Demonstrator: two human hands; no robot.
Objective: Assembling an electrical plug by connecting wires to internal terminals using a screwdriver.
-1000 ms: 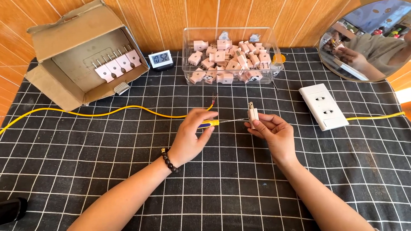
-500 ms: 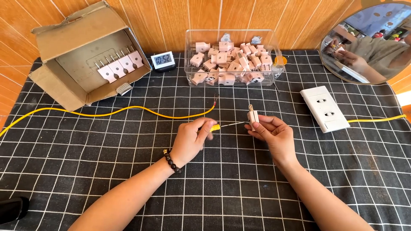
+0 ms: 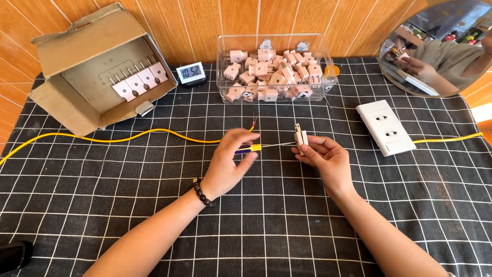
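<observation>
Left hand curled in a closed grip, thumb uppermost, wrist wearing a bead bracelet; right hand palm-up, fingers pinched closed; both forearms extend forward, converging, hands near but apart

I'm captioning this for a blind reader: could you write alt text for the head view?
The left hand holds a yellow-handled screwdriver to a small pale pink plug in the right hand, over a black grid-patterned cloth.

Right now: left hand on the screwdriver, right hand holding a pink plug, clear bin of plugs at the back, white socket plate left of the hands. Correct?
One error. The head view shows the white socket plate to the right of the hands, not the left. The rest stands: left hand on the screwdriver, right hand holding a pink plug, clear bin at the back.
</observation>
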